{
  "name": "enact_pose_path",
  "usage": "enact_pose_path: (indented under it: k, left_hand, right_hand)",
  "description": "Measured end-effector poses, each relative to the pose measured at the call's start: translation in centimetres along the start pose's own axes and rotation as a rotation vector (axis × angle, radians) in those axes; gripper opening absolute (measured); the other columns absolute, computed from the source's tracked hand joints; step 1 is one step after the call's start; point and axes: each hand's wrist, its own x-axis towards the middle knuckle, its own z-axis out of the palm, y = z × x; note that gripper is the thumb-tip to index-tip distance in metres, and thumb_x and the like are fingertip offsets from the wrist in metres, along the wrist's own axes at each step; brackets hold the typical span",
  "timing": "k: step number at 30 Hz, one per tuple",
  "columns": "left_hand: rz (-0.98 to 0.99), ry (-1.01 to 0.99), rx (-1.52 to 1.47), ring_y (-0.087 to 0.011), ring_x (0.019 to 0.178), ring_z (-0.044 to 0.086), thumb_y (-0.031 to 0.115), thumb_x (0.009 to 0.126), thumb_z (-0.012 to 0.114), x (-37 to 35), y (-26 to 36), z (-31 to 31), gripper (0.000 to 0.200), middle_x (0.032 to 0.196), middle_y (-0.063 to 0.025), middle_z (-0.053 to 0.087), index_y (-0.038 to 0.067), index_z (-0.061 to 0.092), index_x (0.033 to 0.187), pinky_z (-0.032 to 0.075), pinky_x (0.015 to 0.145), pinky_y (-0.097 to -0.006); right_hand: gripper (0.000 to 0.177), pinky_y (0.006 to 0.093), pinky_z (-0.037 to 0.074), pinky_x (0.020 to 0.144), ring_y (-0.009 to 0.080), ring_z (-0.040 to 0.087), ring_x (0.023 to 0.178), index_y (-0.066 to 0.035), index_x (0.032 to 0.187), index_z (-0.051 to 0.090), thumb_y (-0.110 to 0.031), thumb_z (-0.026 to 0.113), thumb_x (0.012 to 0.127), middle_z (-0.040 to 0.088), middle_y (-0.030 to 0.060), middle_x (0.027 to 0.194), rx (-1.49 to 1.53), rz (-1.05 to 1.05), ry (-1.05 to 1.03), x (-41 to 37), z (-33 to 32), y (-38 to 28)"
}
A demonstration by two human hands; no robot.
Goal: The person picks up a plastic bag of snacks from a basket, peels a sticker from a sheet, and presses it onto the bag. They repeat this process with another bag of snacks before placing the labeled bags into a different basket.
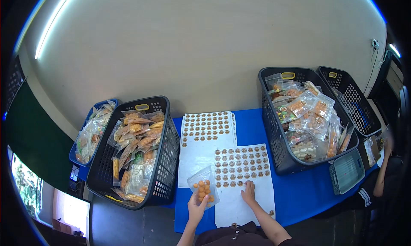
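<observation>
In my left hand (198, 208) is a clear zip bag of round orange snacks (201, 188), pinched at its lower right part with the thumb in front. The bag is upright over the edges of two paper sheets. My right hand (249, 195) rests on the nearer sticker sheet (244, 207), fingertips at the lowest row of round brown stickers (232, 184). Its thumb and fingers look a little apart, and no object shows in them. A second sticker sheet (195, 156) lies behind and to the left, with rows of the same stickers on its upper part.
Left of the sheets stands a black basket (165, 160) full of bagged snacks, with a blue basket (77, 158) beyond. At right are another filled black basket (278, 147), a further black basket (372, 128) and a grey-green tray (336, 182). A co-worker's arm (381, 177) shows far right.
</observation>
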Motion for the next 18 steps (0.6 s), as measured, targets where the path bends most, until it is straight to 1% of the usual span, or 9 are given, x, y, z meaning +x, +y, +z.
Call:
enact_pose_path:
  k: [3,6,9,12,15,16,18]
  left_hand:
    - [0.012,0.005,0.006,-0.0149,0.094,0.055,0.005,0.082,0.057,-0.2,0.5,0.8,0.035,0.103,-0.0119,0.056,-0.007,0.046,0.114,0.045,0.081,-0.0266]
    - [0.011,-0.025,-0.001,-0.0151,0.095,0.055,0.005,0.082,0.057,-0.4,0.1,1.1,0.036,0.104,-0.012,0.056,-0.007,0.045,0.114,0.045,0.081,-0.0269]
    - [0.013,-0.024,-0.005,-0.0152,0.095,0.055,0.005,0.082,0.057,-0.8,-0.4,1.2,0.036,0.104,-0.0119,0.056,-0.007,0.045,0.114,0.045,0.081,-0.0271]
    - [0.025,-0.007,-0.034,-0.0155,0.095,0.055,0.005,0.082,0.057,-1.0,0.0,1.3,0.035,0.103,-0.0121,0.056,-0.007,0.046,0.113,0.045,0.081,-0.0272]
    - [-0.011,-0.022,-0.089,-0.0153,0.093,0.056,0.005,0.083,0.056,-0.9,-0.1,0.8,0.033,0.104,-0.0115,0.056,-0.006,0.047,0.113,0.044,0.082,-0.0269]
    - [-0.049,-0.024,-0.122,-0.0149,0.093,0.056,0.007,0.084,0.056,-0.9,0.3,0.8,0.032,0.104,-0.011,0.057,-0.006,0.047,0.113,0.044,0.082,-0.0266]
    - [-0.126,-0.029,-0.188,-0.014,0.092,0.056,0.009,0.085,0.054,-0.8,1.7,0.8,0.031,0.104,-0.0101,0.057,-0.005,0.048,0.112,0.044,0.082,-0.026]
  right_hand:
    - [0.06,0.0387,0.036,0.087,0.032,0.041,0.096,-0.005,0.119,0.043,0.0,0.064,0.063,0.04,0.0152,0.102,-0.049,-0.011,-0.004,-0.5,-0.9,-1.4]
    - [0.062,0.0389,0.037,0.089,0.033,0.041,0.1,-0.008,0.124,0.045,-0.001,0.063,0.065,0.041,0.0165,0.104,-0.108,0.021,-0.143,-0.3,-1.2,-1.4]
    - [0.046,0.0378,0.036,0.091,0.0341,0.042,0.105,-0.01,0.111,0.057,-0.003,0.063,0.066,0.042,0.0195,0.11,-0.115,-0.109,-0.06,-1.4,-0.6,-0.6]
    - [0.036,0.0373,0.037,0.092,0.0344,0.043,0.109,-0.011,0.103,0.062,-0.004,0.062,0.068,0.044,0.021,0.116,-0.183,-0.303,0.001,-3.4,0.0,0.4]
    - [0.029,0.0379,0.036,0.093,0.0344,0.043,0.111,-0.011,0.098,0.064,-0.003,0.06,0.071,0.046,0.021,0.115,0.206,-0.111,-0.173,-4.8,-2.6,-2.2]
    - [0.024,0.0349,0.041,0.086,0.0274,0.051,0.101,-0.009,0.096,0.064,-0.003,0.059,0.073,0.052,0.0169,0.109,0.207,-0.138,-0.1,-4.7,-3.2,-2.8]
    - [0.021,0.0301,0.043,0.079,0.02,0.053,0.089,-0.006,0.095,0.064,-0.004,0.06,0.075,0.057,0.0122,0.1,0.455,0.052,-0.137,-4.0,-5.5,-5.4]
